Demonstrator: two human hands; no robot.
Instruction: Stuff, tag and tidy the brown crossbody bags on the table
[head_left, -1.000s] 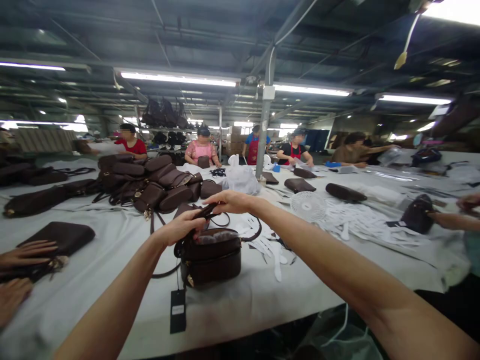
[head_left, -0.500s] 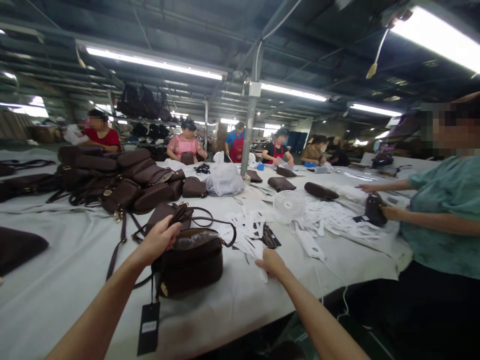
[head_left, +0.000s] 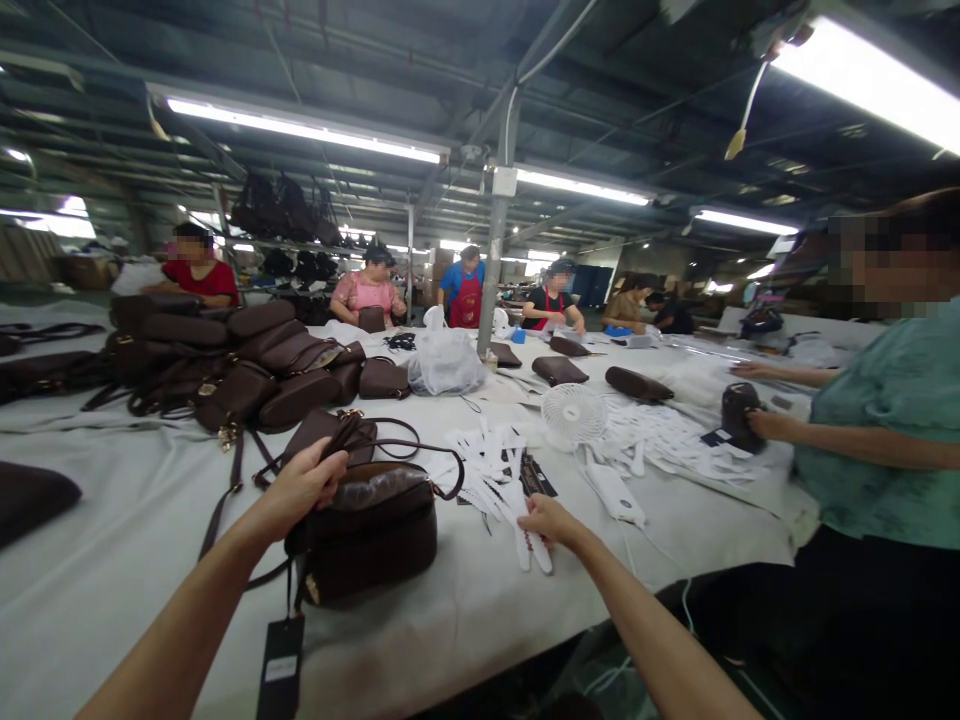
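Note:
My left hand [head_left: 304, 487] is closed on the upper edge and strap of a dark brown handbag [head_left: 371, 550], which stands unzipped with grey lining or filling showing. A black tag [head_left: 281, 668] hangs from the bag over the table's near side. To the right, my right hand [head_left: 553, 520] pinches a white paper strip [head_left: 538, 556] at the near end of a pile of white strips [head_left: 480, 465]. Black tags [head_left: 538, 476] lie just beyond my fingers. Another brown bag [head_left: 319, 428] lies behind the held one.
A heap of brown bags [head_left: 247, 365] covers the far left of the white-covered table [head_left: 135, 560]. A small white fan [head_left: 574, 414] stands right of the strips, before a pole [head_left: 493, 270]. One person [head_left: 885, 430] at the right holds a bag; other people work beyond.
My right hand has shifted slightly, and the white strips by it are spread wider apart. My left hand keeps its hold on the bag. The view has moved a little.

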